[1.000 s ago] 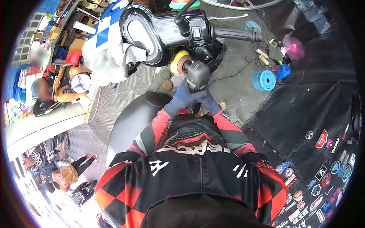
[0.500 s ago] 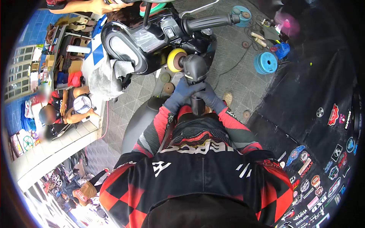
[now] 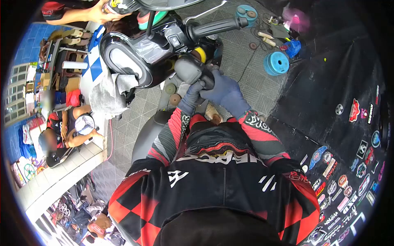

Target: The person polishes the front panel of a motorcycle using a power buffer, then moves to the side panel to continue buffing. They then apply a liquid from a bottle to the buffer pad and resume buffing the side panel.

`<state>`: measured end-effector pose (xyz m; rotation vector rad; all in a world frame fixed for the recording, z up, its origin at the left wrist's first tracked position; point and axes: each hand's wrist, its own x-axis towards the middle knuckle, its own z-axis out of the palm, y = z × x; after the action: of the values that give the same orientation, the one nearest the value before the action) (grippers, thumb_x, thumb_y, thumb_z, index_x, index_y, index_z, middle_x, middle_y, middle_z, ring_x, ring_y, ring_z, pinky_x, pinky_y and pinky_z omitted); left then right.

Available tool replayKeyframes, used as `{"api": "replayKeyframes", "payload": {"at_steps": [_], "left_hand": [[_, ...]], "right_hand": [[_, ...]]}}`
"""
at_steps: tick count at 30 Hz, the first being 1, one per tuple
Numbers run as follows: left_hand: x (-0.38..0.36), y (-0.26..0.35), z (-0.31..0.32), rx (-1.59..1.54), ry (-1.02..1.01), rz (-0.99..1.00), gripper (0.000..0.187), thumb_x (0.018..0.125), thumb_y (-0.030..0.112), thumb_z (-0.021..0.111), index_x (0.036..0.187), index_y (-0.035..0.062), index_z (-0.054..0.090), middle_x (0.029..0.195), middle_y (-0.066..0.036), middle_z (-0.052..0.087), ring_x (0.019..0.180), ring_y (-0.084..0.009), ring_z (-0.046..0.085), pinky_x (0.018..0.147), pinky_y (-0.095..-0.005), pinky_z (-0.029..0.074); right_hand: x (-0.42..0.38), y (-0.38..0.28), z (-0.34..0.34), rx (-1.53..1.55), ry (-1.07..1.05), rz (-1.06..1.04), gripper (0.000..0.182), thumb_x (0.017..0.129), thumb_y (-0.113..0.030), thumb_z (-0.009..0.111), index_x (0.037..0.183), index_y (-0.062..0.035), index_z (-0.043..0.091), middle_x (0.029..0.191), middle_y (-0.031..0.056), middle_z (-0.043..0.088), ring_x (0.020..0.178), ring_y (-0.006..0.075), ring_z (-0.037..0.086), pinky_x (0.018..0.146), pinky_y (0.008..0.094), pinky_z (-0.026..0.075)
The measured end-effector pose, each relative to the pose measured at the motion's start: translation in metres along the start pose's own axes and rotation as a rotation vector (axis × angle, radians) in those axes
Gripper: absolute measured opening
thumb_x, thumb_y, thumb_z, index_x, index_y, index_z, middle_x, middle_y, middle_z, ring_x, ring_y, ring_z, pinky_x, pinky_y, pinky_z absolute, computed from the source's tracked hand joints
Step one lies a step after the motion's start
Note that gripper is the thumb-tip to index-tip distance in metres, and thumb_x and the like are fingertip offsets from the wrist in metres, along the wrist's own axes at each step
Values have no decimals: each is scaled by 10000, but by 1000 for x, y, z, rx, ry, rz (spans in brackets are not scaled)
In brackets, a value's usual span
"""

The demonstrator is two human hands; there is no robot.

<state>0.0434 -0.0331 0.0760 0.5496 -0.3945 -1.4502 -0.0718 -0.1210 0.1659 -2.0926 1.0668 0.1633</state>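
A black cordless polisher (image 3: 188,69) is tilted against the dark glossy body of a scooter (image 3: 141,51). Its yellow foam pad (image 3: 200,54) shows partly behind the tool head, by the scooter's front. My gloved left hand (image 3: 194,93) grips the near side of the polisher, fingers closed around it. My gloved right hand (image 3: 225,89) is wrapped about the tool's grip on the right, and hides most of it. Above my hands runs the black handlebar grip (image 3: 217,28) with its silver lever (image 3: 205,11).
At upper left another person's hand (image 3: 100,12) holds a tool close to a red-and-green pad (image 3: 152,19). A grey towel (image 3: 108,94) hangs at the scooter's left. Round pads (image 3: 175,99) lie below. Blue weight discs (image 3: 276,64) stand on the mat. A seated person (image 3: 67,127) is at left.
My hands and the polisher have moved left and forward; the tool has swung from upright to slanted. Its yellow pad is now largely hidden. The other person's hand and tool come further into view.
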Motion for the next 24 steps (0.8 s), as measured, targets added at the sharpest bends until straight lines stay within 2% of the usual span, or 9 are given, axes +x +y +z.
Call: {"api": "replayKeyframes", "payload": {"at_steps": [3, 6, 9, 12, 15, 17, 20, 23, 24], "left_hand": [[-7, -12, 3, -77, 16, 32, 728, 792, 238, 743, 1397, 18, 404, 1338, -84, 520, 1195, -215, 550, 1011, -368, 470], [-26, -40, -13, -95, 113, -129, 677, 786, 257, 775, 1345, 45, 456, 1248, -62, 565, 1106, -190, 585, 941, -372, 514], [-19, -68, -7, 136, 184, -233, 651, 786, 314, 789, 1307, 50, 501, 1194, -59, 603, 1064, -178, 600, 907, -349, 519], [12, -105, 6, 141, 118, -284, 665, 764, 395, 806, 1267, 49, 542, 1146, -46, 626, 1017, -157, 608, 877, -324, 518], [42, -123, 32, 373, 49, -206, 713, 725, 467, 821, 1244, 51, 565, 1115, -43, 635, 983, -138, 601, 853, -308, 511], [66, -128, 62, 240, -11, -235, 731, 712, 485, 822, 1243, 56, 562, 1116, -34, 628, 955, -133, 594, 843, -303, 507], [120, -123, 100, 512, -284, -354, 628, 750, 373, 794, 1220, 29, 560, 1107, -45, 630, 954, -130, 588, 832, -308, 503], [170, -137, 141, 542, -282, -529, 613, 770, 333, 777, 1239, 9, 550, 1123, -59, 628, 968, -142, 592, 863, -326, 493], [182, -133, 160, 548, -345, -468, 626, 789, 323, 762, 1273, -1, 531, 1130, -89, 638, 992, -174, 605, 899, -342, 486]], "right_hand": [[-2, 4, -7, -72, -21, -17, 995, 623, -507, 730, 1440, -83, 351, 1145, 274, 620, 1055, 417, 617, 913, 454, 495], [-14, 29, 0, -82, -116, -54, 993, 619, -504, 745, 1436, -84, 365, 1145, 269, 623, 1062, 419, 612, 917, 451, 494], [-40, 70, 25, 197, 5, -6, 950, 626, -454, 775, 1416, -82, 402, 1125, 255, 635, 1066, 398, 621, 912, 423, 498], [-60, 107, 32, 473, 117, 119, 815, 660, -359, 800, 1347, -79, 463, 1191, 171, 631, 1058, 314, 640, 911, 383, 501], [-59, 152, 23, 839, 159, 9, 639, 732, -251, 783, 1280, -66, 511, 1061, 96, 657, 953, 218, 639, 858, 350, 507], [-72, 170, 3, 1038, 117, 51, 482, 805, -216, 697, 1219, -42, 522, 922, 32, 631, 854, 150, 618, 784, 313, 515], [-77, 200, -24, 1257, 148, 31, 513, 811, -222, 692, 1245, -31, 497, 957, 44, 614, 917, 157, 598, 832, 321, 498], [-87, 213, -73, 1195, 371, -93, 621, 787, -217, 752, 1302, -23, 465, 1090, 68, 603, 1011, 176, 577, 921, 347, 464], [-86, 232, -80, 1150, 338, -177, 683, 789, -259, 755, 1336, -16, 424, 1097, 98, 602, 1031, 185, 577, 943, 358, 453]]}}
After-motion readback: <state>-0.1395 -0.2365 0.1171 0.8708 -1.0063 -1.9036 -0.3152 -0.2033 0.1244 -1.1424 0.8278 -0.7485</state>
